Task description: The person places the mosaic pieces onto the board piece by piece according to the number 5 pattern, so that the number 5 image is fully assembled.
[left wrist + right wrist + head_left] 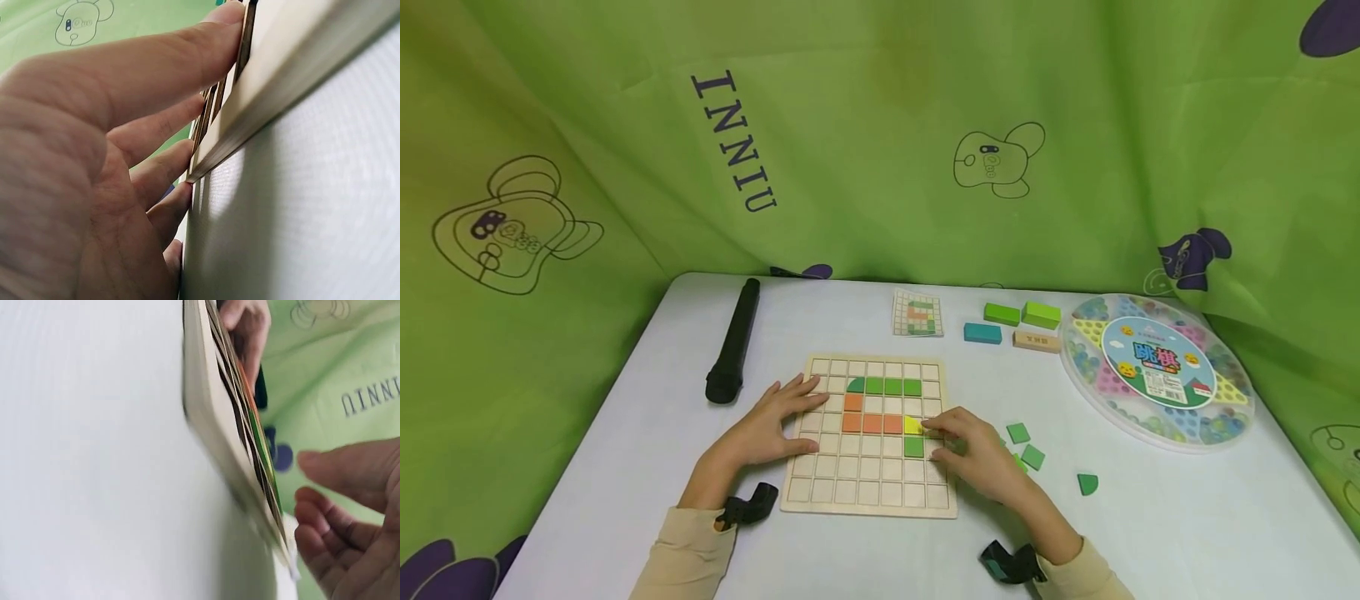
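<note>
A wooden grid board (880, 492) lies on the table with coloured tiles in some squares. Green tiles and a green quarter-round tile (856, 385) form the upper row; orange tiles (872, 423) sit below. A yellow tile (912, 426) lies at the right end of the orange row, above a green tile (913, 447). My left hand (771, 425) rests on the board's left edge, fingers spread. Beside the yellow tile is my right hand (973, 450); in the right wrist view its thumb (337, 465) and fingers are apart, with nothing visible between them.
Loose green tiles (1033, 457) and a quarter-round tile (1087, 484) lie to the right. Behind the board are a pattern card (917, 314), a blue block (982, 333), green blocks (1041, 314) and a wooden block (1036, 342). A round game box (1236, 417) and black microphone (734, 342) flank them.
</note>
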Tool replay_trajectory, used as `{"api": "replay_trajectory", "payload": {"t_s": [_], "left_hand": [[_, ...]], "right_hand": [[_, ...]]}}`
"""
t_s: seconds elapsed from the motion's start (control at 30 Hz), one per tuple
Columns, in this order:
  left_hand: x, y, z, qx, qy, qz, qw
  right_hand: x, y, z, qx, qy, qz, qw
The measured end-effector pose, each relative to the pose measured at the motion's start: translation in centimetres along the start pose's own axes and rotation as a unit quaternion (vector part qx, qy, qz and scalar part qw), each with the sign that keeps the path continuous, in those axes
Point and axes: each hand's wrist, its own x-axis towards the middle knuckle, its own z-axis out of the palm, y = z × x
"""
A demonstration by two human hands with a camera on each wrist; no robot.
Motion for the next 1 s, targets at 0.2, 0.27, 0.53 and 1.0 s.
{"api": "replay_trajectory", "payload": {"t_s": [0.2,0.27,0.53,1.0], "left_hand": [[0.0,-0.1,0.1,-0.002,0.002,0.005,1.0000],[0.0,-0.1,0.1,-0.004,0.001,0.005,1.0000],[-0.1,0.0,0.1,-0.006,0.001,0.002,1.0000],[0.0,0.0,0.0,-0.007,-0.001,0.003,1.0000]], "right_hand": [[-1.4,2.1,-3.3,-0.036,0.048,0.018,0.998],[-2.0,3.0,-4.4,-0.049,0.057,0.033,0.997],[-3.6,5.4,-6.8,-0.066,0.041,0.106,0.991],[-3.4,5.7,-6.5,-0.088,0.054,0.142,0.984]]}}
